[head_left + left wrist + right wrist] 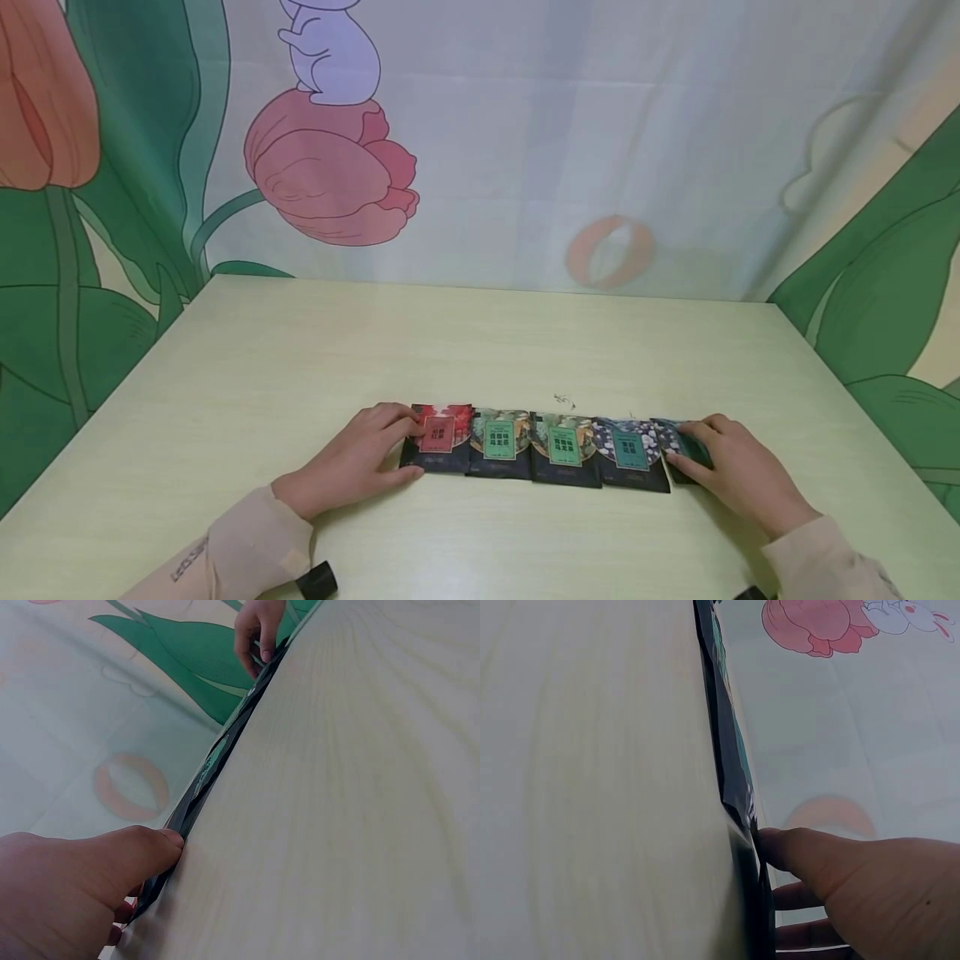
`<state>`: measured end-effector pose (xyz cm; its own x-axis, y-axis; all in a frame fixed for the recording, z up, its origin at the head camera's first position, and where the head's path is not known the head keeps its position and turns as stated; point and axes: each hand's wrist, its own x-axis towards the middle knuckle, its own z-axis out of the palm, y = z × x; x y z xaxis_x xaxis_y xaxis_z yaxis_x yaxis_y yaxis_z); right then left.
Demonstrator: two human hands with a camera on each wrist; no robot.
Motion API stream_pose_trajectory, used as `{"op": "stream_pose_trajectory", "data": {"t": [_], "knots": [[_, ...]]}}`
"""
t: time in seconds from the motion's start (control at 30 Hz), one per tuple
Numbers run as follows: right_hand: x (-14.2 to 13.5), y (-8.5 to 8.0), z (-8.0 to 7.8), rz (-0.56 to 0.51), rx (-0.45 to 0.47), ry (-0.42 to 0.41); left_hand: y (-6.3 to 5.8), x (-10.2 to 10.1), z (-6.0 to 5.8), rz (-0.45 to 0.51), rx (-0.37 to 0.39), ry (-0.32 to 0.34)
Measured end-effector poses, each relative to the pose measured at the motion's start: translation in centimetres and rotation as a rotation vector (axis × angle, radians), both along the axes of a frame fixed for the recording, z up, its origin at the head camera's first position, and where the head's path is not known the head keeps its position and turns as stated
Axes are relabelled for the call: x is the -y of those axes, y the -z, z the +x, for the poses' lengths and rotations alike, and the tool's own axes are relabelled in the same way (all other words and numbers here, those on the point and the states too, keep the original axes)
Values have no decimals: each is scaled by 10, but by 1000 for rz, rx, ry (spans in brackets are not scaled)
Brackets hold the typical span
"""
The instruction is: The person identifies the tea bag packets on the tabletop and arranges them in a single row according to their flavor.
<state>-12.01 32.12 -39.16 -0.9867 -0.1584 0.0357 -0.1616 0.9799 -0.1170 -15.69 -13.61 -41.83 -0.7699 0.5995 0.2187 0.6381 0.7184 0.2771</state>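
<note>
Tea sachets lie in a side-by-side row on the table. The red-topped tea sachet (442, 412) is at the left end, and my left hand (367, 454) rests on its left side, thumb near the lower corner. Two green-labelled sachets (500, 450) (565, 454) follow, then a blue-flowered sachet (633, 454). At the right end, my right hand (738, 475) touches another dark sachet (663, 429) and partly covers it. In the left wrist view, the left thumb (161, 847) meets the row's near edge. The right thumb (791, 847) touches a sachet edge in the right wrist view.
The pale wooden table (487, 350) runs back to a printed curtain (510, 167) with flowers and leaves. Small dark marks (564, 401) show on the tabletop behind the row. A black strapped device (318, 580) sits by the left sleeve.
</note>
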Motion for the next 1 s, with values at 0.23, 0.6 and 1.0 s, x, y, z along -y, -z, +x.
{"op": "stream_pose_trajectory", "data": {"t": [0.23, 0.6, 1.0], "knots": [[2, 0, -1, 6, -9, -5, 1, 1, -1, 2, 0, -3], [4, 2, -6, 20, -16, -12, 2, 1, -4, -17, 6, -13], [4, 4, -6, -18, 20, -4, 0, -5, -3, -95, 22, -3]]}}
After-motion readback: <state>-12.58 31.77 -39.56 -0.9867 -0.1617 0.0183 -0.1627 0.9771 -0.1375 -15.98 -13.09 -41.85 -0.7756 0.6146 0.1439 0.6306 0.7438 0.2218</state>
